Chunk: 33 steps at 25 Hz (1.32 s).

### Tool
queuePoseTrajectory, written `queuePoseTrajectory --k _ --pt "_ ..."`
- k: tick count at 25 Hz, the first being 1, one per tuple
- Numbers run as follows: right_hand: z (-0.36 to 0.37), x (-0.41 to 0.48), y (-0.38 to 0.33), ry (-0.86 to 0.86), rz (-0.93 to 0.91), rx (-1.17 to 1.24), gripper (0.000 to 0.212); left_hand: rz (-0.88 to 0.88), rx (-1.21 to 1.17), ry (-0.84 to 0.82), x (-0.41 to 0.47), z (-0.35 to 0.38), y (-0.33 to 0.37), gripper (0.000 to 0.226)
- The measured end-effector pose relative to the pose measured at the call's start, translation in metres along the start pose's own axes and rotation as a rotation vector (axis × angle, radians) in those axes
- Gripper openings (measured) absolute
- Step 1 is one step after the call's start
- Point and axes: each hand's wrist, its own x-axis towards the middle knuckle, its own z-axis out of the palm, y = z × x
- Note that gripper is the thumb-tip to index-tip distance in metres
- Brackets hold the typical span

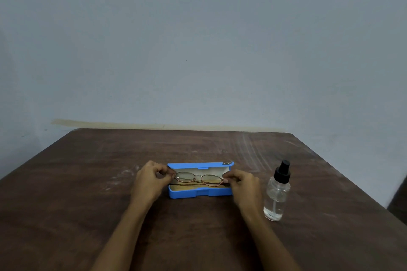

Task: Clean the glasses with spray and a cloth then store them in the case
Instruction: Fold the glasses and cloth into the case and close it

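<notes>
A blue glasses case (199, 192) lies open in the middle of the brown table, its lid tipped back. Thin gold-rimmed glasses (198, 178) with folded arms sit just over the case's tan lining. My left hand (149, 180) pinches the left end of the frame. My right hand (242, 185) pinches the right end. A clear spray bottle (277, 193) with a black pump top stands upright to the right of the case. I see no cloth.
The wooden table (88, 182) runs back to a pale blue wall (198, 50). Its right edge (352, 178) falls away close behind the bottle. White smears mark the surface at the back right.
</notes>
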Motion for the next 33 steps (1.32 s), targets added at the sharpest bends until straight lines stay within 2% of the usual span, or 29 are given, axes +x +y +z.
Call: queuePoseTrajectory --k 4,8,18,22,29,33 --pt "-0.003 0.001 0.000 -0.031 0.036 0.113 0.022 0.016 -0.052 -0.010 0.000 -0.001 0.000 0.016" --pt "-0.004 -0.001 -0.001 -0.041 0.024 0.114 0.028 0.026 -0.066 0.004 -0.001 -0.001 0.002 0.022" --pt "-0.002 -0.011 -0.005 -0.112 -0.040 0.029 0.023 -0.052 0.014 -0.061 -0.001 -0.007 0.009 0.026" --pt "-0.002 -0.011 -0.005 -0.140 -0.048 -0.032 0.032 -0.068 0.062 -0.023 0.000 -0.002 0.012 0.027" --pt "-0.002 -0.011 -0.005 -0.157 -0.081 -0.053 0.031 -0.061 0.051 0.055 -0.001 0.004 0.012 0.022" --pt "-0.001 -0.012 -0.005 -0.172 -0.084 -0.088 0.035 -0.060 0.050 0.026 -0.002 0.006 0.012 0.022"
